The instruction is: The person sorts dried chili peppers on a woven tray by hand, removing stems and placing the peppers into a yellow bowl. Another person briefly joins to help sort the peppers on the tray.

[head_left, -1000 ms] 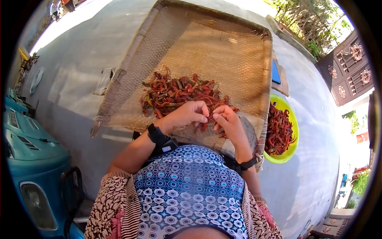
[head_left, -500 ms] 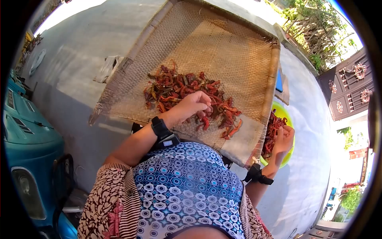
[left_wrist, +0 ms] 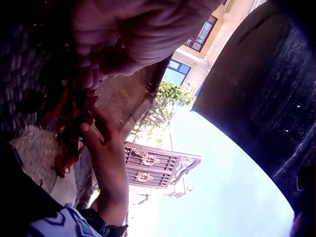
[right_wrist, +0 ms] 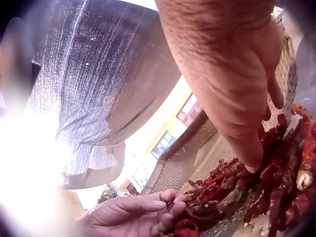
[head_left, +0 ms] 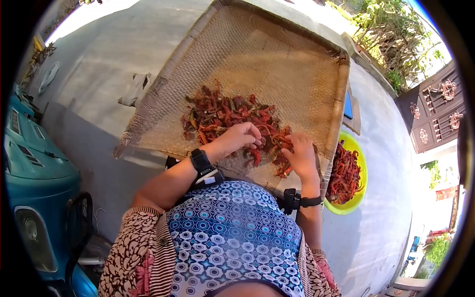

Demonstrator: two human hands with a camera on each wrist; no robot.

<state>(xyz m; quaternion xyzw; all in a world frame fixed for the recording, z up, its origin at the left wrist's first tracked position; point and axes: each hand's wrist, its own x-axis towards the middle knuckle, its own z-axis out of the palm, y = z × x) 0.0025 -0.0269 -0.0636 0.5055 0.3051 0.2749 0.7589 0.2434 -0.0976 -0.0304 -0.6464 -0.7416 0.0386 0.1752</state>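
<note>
A heap of dried red chillies point(head_left: 225, 111) lies on a woven tray point(head_left: 282, 64) in front of the person. The left hand point(head_left: 240, 136) hovers at the heap's near edge, fingers loosely bent, with nothing seen in its grasp. To its right, the right hand point(head_left: 303, 154) reaches down with fingers extended onto chillies near the tray's right side. Seen from the right wrist, a fingertip touches the red chillies point(right_wrist: 266, 182), while the left hand point(right_wrist: 138, 212) lies beside them. From the left wrist, the right hand's thumb and fingers point(left_wrist: 111, 138) spread around a few chillies.
A yellow-green basin point(head_left: 362, 171) of chillies stands on the ground right of the tray. Beyond the tray's right rim lies a blue flat object point(head_left: 348, 105). A teal vehicle point(head_left: 39, 178) is at the left, and a dark gate point(head_left: 435, 106) at the right.
The right hand went from beside the left hand out to the basin, then came back to the chillies on the tray. The left hand has stayed over the heap's near edge.
</note>
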